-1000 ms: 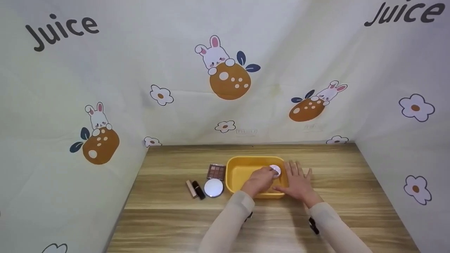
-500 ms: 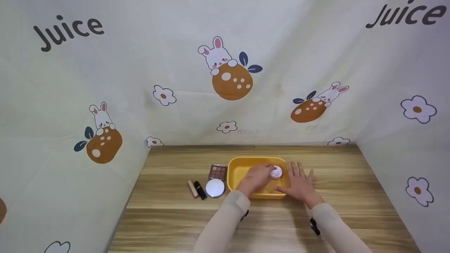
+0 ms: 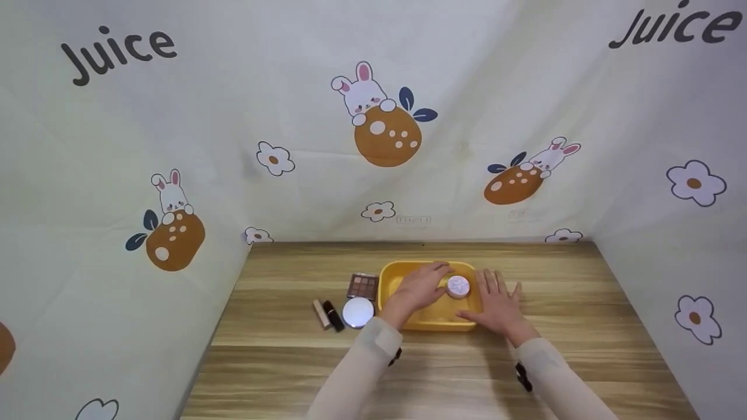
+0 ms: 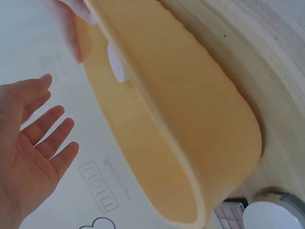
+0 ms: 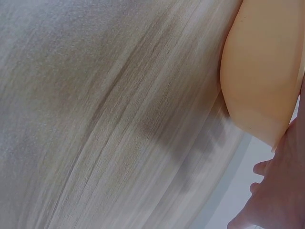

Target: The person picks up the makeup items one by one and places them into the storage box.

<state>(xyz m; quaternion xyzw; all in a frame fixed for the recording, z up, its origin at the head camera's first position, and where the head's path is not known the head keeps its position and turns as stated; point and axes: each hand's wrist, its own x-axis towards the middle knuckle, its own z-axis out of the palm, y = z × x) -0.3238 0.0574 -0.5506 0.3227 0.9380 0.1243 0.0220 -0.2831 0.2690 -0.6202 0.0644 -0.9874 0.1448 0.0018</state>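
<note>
A yellow bin (image 3: 443,325) stands on the table with a small round pinkish-white container (image 3: 458,286) lying inside near its right end. My left hand (image 3: 418,290) hovers over the bin, fingers loosely bent and holding nothing; in the left wrist view that hand (image 4: 35,148) is apart from the bin wall (image 4: 190,105). My right hand (image 3: 499,303), fingers spread, rests against the bin's right side. In the right wrist view, part of the right hand (image 5: 274,186) lies along the bin's end (image 5: 262,71).
Left of the bin lie an eyeshadow palette (image 3: 363,286) and a round white compact (image 3: 358,312). Further left are a black lipstick-like tube (image 3: 333,316) and a beige stick (image 3: 321,314). A printed cloth (image 3: 315,198) walls in the wooden table (image 3: 280,373).
My left hand has let go of the round container and drawn back to the left. The container stays in the bin. My right hand keeps its place at the bin's side.
</note>
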